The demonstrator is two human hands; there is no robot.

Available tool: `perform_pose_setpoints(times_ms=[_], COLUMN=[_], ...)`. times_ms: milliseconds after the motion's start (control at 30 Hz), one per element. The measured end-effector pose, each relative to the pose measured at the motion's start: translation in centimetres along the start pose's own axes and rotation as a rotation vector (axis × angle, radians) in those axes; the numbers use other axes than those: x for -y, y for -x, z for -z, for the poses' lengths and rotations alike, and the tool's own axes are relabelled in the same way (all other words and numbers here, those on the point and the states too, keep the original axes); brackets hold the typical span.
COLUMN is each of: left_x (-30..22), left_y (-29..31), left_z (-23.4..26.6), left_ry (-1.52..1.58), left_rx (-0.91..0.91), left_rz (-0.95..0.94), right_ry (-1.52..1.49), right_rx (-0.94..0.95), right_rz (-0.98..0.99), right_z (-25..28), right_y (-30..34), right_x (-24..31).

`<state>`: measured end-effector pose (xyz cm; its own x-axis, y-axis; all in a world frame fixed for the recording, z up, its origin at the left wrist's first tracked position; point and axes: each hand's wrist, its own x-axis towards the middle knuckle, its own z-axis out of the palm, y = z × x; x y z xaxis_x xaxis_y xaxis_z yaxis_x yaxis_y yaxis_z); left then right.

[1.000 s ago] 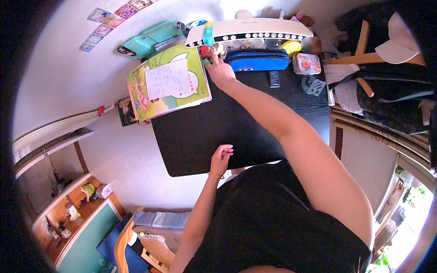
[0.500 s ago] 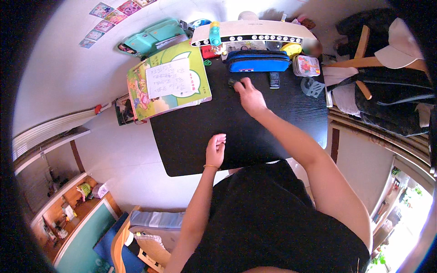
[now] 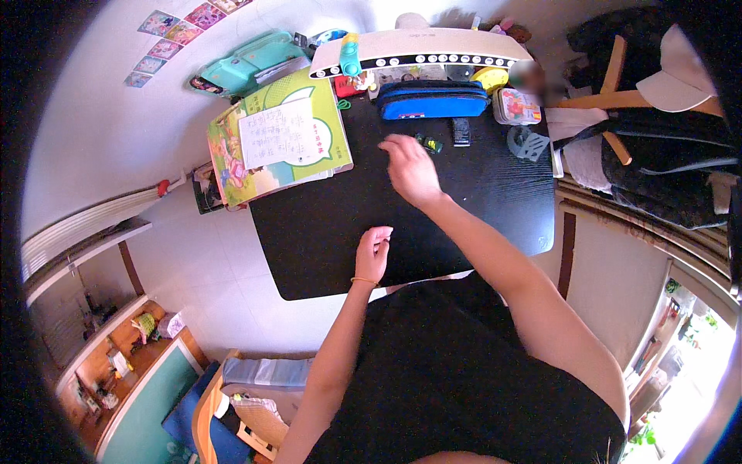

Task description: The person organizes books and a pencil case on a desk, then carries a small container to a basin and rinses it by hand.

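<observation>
My right hand [image 3: 413, 172] is over the upper middle of the black desk [image 3: 325, 232], its fingers stretched to the left and nothing visible in them. Just beyond its knuckles lies a small dark green-and-black object [image 3: 431, 145], too small to name. To the right of that is a small black box [image 3: 461, 132] with pale print. A blue zip pencil case [image 3: 433, 102] lies behind them. My left hand [image 3: 374, 255] is near the desk's front edge, fingers loosely curled, thumb apart, and I see nothing in it.
At the left, a green picture book [image 3: 340, 151] carries a handwritten paper sheet [image 3: 274, 131]. A white lamp bar [image 3: 421, 48] spans the back. A small tin [image 3: 518, 107] and a translucent grey stencil [image 3: 528, 144] sit at the right. Clothes hang beside the desk, near a pale cap [image 3: 674, 77].
My right hand has drawn slightly left and nearer, its fingers straightening. The small dark object, formerly at its fingertips, now shows to the right of them. My left hand has barely moved.
</observation>
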<state>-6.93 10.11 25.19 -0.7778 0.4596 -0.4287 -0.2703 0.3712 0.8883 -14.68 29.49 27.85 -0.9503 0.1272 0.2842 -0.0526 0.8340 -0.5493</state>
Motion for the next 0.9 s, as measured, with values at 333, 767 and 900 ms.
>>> perform_pose_setpoints(times_ms=[333, 767, 900], left_x=[0.1, 0.9, 0.8], left_y=[1.9, 1.9, 2.4], left_z=[1.6, 1.8, 2.0], left_ry=[-0.093, 0.025, 0.016], left_rx=[-0.055, -0.033, -0.042], left_rz=[0.013, 0.025, 0.041], right_ry=[0.328, 0.053, -0.045], right_rx=[0.127, 0.362, 0.253], right_rz=[-0.139, 0.034, 0.025], right_z=[-9.2, -4.9, -4.0], right_y=[-8.1, -0.8, -2.8], right_x=[-0.4, 0.9, 0.3])
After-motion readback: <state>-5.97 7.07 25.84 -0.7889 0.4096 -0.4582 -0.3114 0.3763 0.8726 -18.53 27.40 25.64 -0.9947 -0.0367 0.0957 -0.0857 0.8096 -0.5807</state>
